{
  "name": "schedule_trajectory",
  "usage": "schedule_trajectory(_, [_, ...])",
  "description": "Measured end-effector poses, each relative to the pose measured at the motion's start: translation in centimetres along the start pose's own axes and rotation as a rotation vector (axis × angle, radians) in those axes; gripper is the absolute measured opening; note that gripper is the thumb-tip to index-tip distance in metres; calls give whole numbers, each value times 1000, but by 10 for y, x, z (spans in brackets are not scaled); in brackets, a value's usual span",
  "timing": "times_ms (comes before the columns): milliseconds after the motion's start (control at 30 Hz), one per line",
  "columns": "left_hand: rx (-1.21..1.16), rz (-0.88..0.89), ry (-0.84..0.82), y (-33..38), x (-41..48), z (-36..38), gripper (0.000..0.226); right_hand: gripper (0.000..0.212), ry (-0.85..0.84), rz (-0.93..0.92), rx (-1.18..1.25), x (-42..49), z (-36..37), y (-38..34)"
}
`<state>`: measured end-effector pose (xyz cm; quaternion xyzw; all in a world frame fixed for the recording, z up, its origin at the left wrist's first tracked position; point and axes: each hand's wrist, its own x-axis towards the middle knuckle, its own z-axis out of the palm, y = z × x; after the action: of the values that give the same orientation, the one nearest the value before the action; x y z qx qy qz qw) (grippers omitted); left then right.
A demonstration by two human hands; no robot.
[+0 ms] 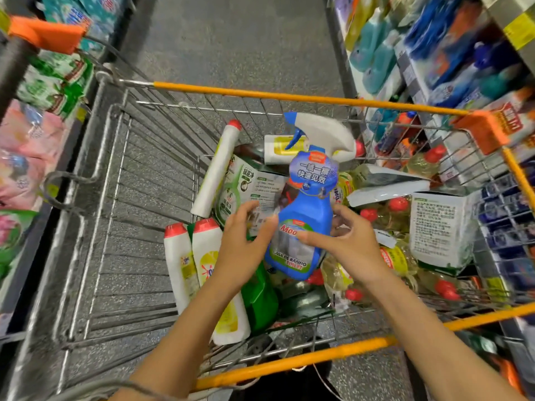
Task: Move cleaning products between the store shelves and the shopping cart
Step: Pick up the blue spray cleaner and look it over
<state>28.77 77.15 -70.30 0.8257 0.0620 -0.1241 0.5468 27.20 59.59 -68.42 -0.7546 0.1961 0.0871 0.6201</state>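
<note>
Over the middle of the wire shopping cart (289,96) stands an upright blue spray bottle (307,204) with a white trigger head. My right hand (350,250) grips its lower body, thumb across the front label and fingers behind. To the bottle's left, my left hand (240,250) has its fingers spread and relaxed, with the thumb at the bottle's edge. In the cart lie white cleaner bottles with red caps (179,261), a long white bottle (214,172), a green and white box (254,186), another white box (440,230), a green pouch (260,299) and several yellow bottles with red caps (393,215).
Store shelves on the right (451,53) are packed with blue and teal cleaning products, close to the cart's side. Shelves on the left (43,111) hold green and pink detergent bags. Grey aisle floor (237,39) runs ahead. The cart's left half shows bare wire.
</note>
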Motion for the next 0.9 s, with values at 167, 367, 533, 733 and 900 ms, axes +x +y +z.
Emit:
schedule_trajectory(167, [-230,64,-400,44,-3,-9,51,45,-165,-147,160,-26,-28,-36])
schedule_trajectory(367, [-344,129,-314,71,-7,4,45,46,-58,-217,231,-40,-43,-50])
schedule_trajectory(533, [-371,168,-378,87,-12,22,27,39,13,-265,247,-51,-59,-47])
schedule_trajectory(733, [-313,264,-554,108,-29,64,33,42,193,-257,323,-87,-97,-30])
schedule_trajectory(900, [-241,392,-760,135,-47,129,36,59,421,-291,352,-126,-153,-8])
